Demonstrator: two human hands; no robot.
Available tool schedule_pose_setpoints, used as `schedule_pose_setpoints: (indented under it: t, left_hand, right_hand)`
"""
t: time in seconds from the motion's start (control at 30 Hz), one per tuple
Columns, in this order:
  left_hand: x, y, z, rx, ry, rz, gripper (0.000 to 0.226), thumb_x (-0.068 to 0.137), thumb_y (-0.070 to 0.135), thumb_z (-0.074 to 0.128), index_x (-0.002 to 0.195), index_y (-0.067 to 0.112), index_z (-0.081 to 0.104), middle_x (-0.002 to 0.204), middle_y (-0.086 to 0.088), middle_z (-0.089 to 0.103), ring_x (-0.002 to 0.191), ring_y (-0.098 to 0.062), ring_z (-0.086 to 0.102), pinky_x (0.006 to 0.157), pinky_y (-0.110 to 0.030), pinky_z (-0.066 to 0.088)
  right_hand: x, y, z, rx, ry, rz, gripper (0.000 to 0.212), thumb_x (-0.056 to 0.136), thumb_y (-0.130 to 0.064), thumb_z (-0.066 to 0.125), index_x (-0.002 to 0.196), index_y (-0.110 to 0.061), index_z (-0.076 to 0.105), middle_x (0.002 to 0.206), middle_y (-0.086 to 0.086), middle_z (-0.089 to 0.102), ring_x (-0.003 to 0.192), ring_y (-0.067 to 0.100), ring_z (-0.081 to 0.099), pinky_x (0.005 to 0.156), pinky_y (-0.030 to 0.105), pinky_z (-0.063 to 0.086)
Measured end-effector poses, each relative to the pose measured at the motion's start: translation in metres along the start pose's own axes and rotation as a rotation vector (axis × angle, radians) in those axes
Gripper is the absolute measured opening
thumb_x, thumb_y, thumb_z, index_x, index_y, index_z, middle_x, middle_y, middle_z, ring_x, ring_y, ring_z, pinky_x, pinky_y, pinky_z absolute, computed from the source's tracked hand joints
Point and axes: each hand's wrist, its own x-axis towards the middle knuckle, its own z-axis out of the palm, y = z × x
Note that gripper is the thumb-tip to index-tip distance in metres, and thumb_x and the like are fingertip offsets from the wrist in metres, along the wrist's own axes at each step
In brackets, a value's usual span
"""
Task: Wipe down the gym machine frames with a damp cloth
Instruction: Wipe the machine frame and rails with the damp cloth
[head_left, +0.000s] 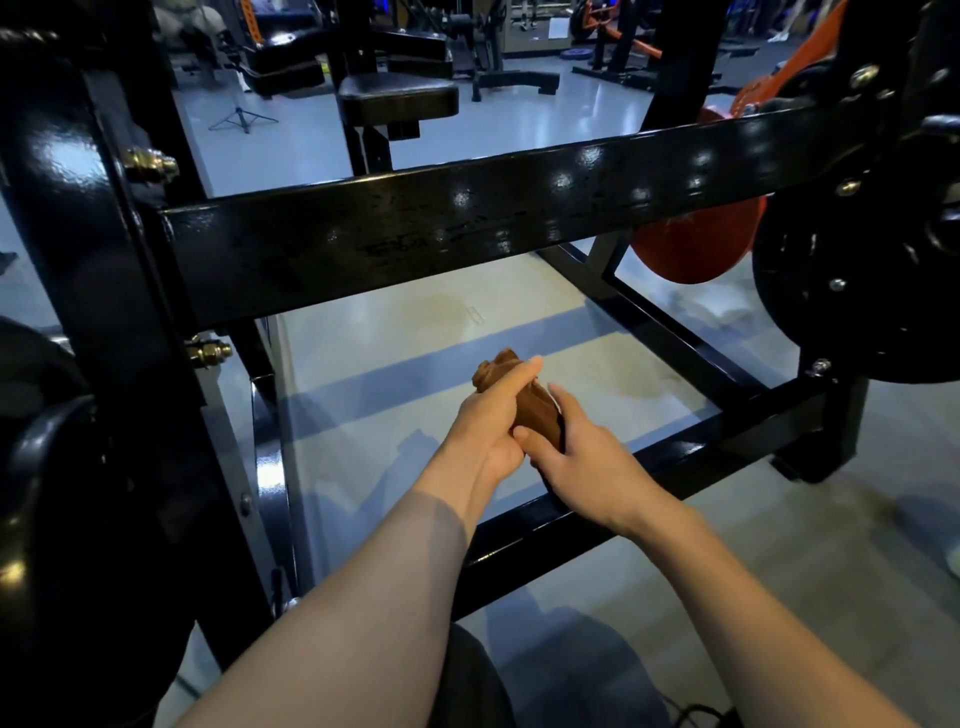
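gripping a bunched brown cloth (524, 402), both hands, left (491, 423) and right (582, 467), above the frame's low bar (727, 441).

Open gap between upper crossbar (467, 228) and lower bar (675, 457).

The crossbar (467, 228) runs left to right across the middle of the scene, bolted at its left end to an upright post (104, 249), with a weight plate (696, 244) behind its right end. Nearer and lower, the base rail (691, 447) lies on the floor (415, 364), and just above it the left hand (493, 421) and right hand (582, 462) meet around a cloth (524, 400). Far behind the crossbar stands a padded seat (397, 98), with a tripod (241, 117) on the floor to its left.
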Motion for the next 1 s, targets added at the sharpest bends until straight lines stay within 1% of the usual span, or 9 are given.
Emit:
schedule_pose_setpoints:
  t: [0.13,0.27,0.33,0.47,0.6,0.67,0.83,0.93,1.0]
  left_hand:
    - [0.006,0.001,-0.011,-0.01,0.063,0.02,0.024,0.086,0.029,0.083,0.093,0.015,0.065,0.089,-0.008,0.067,0.082,-0.022,0.069,0.076,-0.037,0.06]
    - [0.012,0.012,-0.031,0.139,0.162,-0.004,0.042,0.092,0.051,0.07,0.115,0.017,0.062,0.103,-0.008,0.068,0.088,-0.021,0.068,0.074,-0.034,0.058]
    - [0.01,0.019,-0.052,0.449,0.245,0.059,0.033,0.098,0.049,0.059,0.107,0.017,0.058,0.106,-0.006,0.062,0.095,-0.024,0.061,0.079,-0.036,0.052]
    - [-0.008,0.026,-0.111,1.551,0.24,0.34,0.039,0.1,0.04,0.046,0.078,0.011,0.057,0.089,-0.012,0.065,0.092,-0.033,0.062,0.08,-0.038,0.047]
    - [-0.035,0.022,-0.17,2.161,0.325,0.421,0.032,0.104,0.039,0.041,0.108,0.018,0.064,0.115,-0.009,0.068,0.111,-0.033,0.06,0.091,-0.036,0.047]
    - [-0.037,0.022,-0.184,2.044,0.382,0.385,0.029,0.103,0.032,0.044,0.119,0.017,0.063,0.12,-0.011,0.068,0.115,-0.034,0.058,0.094,-0.036,0.045]
    - [-0.036,0.05,-0.175,1.106,0.621,0.481,0.016,0.101,0.011,0.043,0.107,0.015,0.058,0.1,-0.007,0.057,0.091,-0.021,0.051,0.077,-0.023,0.036]
    - [-0.029,0.051,-0.18,0.899,0.667,0.491,0.019,0.099,0.005,0.048,0.088,0.02,0.053,0.08,0.003,0.05,0.069,-0.012,0.045,0.062,-0.021,0.037]
    - [-0.023,0.049,-0.183,0.815,0.72,0.489,0.023,0.097,0.004,0.053,0.078,0.018,0.052,0.072,0.006,0.046,0.061,-0.008,0.042,0.055,-0.022,0.036]
  right_hand:
    - [0.001,0.002,0.014,0.076,-0.031,-0.051,0.068,0.104,-0.056,0.047,0.16,-0.048,0.009,0.121,0.002,0.069,0.076,0.006,0.066,0.067,0.024,0.046]
    - [0.001,0.015,0.023,0.051,0.004,-0.069,0.055,0.107,-0.046,0.047,0.158,-0.047,0.025,0.128,0.004,0.066,0.1,0.018,0.067,0.089,0.034,0.053]
    - [0.001,0.034,0.024,-0.078,0.015,0.001,0.052,0.107,-0.043,0.046,0.158,-0.039,0.032,0.142,0.007,0.052,0.116,0.027,0.061,0.104,0.039,0.048]
    - [-0.006,0.065,0.026,-0.447,-0.045,0.228,0.046,0.108,-0.044,0.041,0.15,-0.025,0.043,0.161,0.004,0.026,0.124,0.038,0.058,0.103,0.047,0.049]
    - [-0.013,0.054,0.061,-0.635,-0.064,0.182,0.049,0.108,-0.054,0.029,0.139,-0.021,0.049,0.163,0.001,0.03,0.123,0.038,0.06,0.093,0.045,0.048]
    - [-0.016,0.034,0.088,-0.648,-0.109,0.084,0.045,0.109,-0.052,0.025,0.133,-0.024,0.051,0.158,-0.001,0.037,0.119,0.037,0.063,0.089,0.045,0.049]
    - [-0.048,-0.03,0.174,-0.59,-0.285,-0.18,0.042,0.111,-0.042,0.03,0.151,-0.033,0.039,0.167,-0.004,0.024,0.12,0.036,0.062,0.085,0.041,0.047]
    - [-0.057,-0.059,0.215,-0.538,-0.535,-0.197,0.059,0.11,-0.038,0.038,0.164,-0.034,0.016,0.173,-0.005,-0.002,0.123,0.037,0.061,0.092,0.044,0.05]
    - [-0.057,-0.055,0.215,-0.596,-0.532,-0.225,0.063,0.109,-0.041,0.039,0.164,-0.037,0.009,0.173,-0.009,-0.009,0.12,0.035,0.063,0.083,0.042,0.049]
